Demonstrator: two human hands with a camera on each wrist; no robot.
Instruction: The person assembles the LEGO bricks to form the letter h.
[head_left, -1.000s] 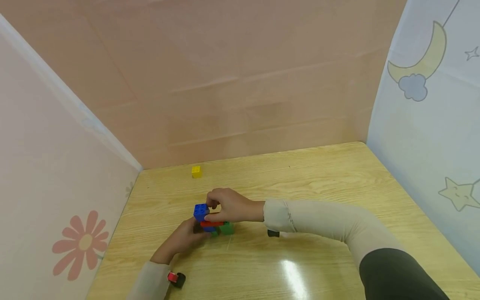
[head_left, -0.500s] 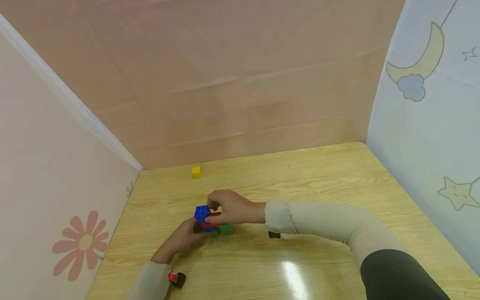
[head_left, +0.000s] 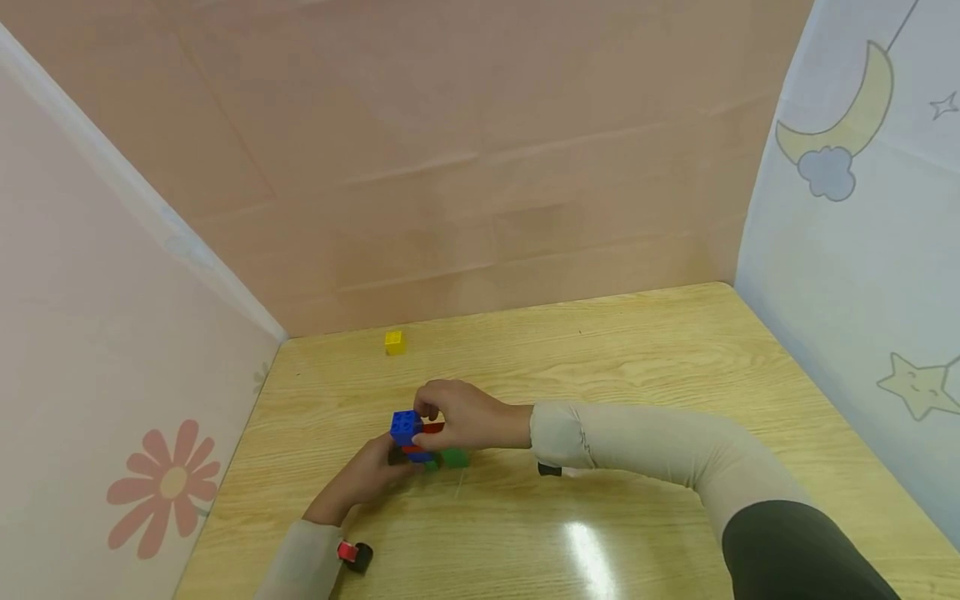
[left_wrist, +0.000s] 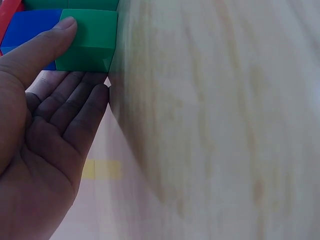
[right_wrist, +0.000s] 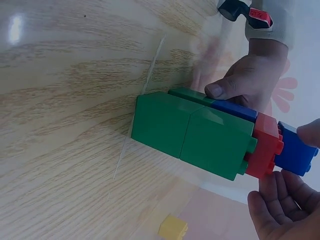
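Note:
A small block tower stands on the table, with a green column (right_wrist: 200,137) beside a column whose upper building block is blue (right_wrist: 234,110) and lower one green (left_wrist: 87,37). A red building block (right_wrist: 265,145) lies across the top. My left hand (head_left: 365,475) holds the blue-and-green column, thumb in front and fingers behind. My right hand (head_left: 468,414) pinches a blue building block (head_left: 405,427) at the tower's left top end. In the right wrist view, that block looks slightly tilted against the red one; whether its studs are engaged I cannot tell.
A lone yellow building block (head_left: 394,342) sits near the table's back edge. Printed cloth walls (head_left: 480,208) enclose the wooden table (head_left: 637,350) at the back and both sides. A black device with a red tag (head_left: 356,556) is at the left wrist.
My right hand and the blue building block have shifted slightly downward and to the right. More of the red block shows behind the right thumb. My left hand stays on the tower.

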